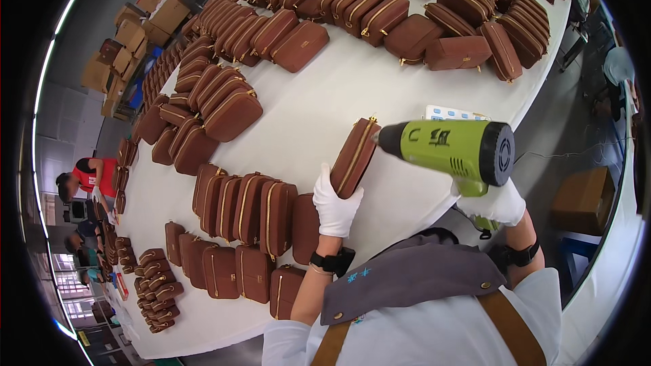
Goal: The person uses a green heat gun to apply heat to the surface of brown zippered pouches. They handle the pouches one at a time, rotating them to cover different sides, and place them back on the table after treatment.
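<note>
My left hand [336, 207], in a white glove, grips the lower end of a brown zippered case [352, 163]. The case is tilted with its gold zipper facing up. In my gloved right hand [500, 205] is a green and black heat gun [444, 146], held by its handle. Its dark nozzle points left at the upper part of the case, close to its side. The heat gun's body hides part of my right hand's fingers. Just left of my left hand stands another brown case [306, 229], partly covered by that hand.
A white-covered table [291, 122] carries many similar brown cases in rows at the back, left and near left. A white object with blue patches [456, 114] lies behind the heat gun. Right of the table is a cardboard box [582, 200]. People work at the far left.
</note>
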Motion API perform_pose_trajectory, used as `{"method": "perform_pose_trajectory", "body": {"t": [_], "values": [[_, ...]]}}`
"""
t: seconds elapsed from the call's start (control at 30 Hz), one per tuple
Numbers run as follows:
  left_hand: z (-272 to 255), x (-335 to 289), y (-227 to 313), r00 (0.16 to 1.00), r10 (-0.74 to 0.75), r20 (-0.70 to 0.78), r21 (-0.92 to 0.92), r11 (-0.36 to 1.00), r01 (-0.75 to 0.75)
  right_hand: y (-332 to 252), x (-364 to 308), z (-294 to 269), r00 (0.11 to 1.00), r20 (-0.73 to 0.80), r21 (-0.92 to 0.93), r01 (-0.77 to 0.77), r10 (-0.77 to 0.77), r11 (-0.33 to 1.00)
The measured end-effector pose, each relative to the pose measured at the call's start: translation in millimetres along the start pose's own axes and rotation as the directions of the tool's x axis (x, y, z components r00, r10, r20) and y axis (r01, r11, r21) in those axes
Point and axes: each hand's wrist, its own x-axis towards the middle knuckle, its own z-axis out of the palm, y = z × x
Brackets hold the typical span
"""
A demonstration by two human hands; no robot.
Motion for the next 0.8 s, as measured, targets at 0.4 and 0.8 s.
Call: {"method": "perform_pose_trajectory", "body": {"t": [0.4,0.8], "values": [[16,134,87,0.787,-0.186,0.589,0.336,0.941,-0.029,-1,3,-7,0.974,-0.179,0.252,-0.089,0.137,0.964],[-29,37,-1,0.905,-0.085,0.416,0.157,0.987,0.020,28,-15,2,0.999,-0.005,-0.065,0.039,-0.039,0.997]]}}
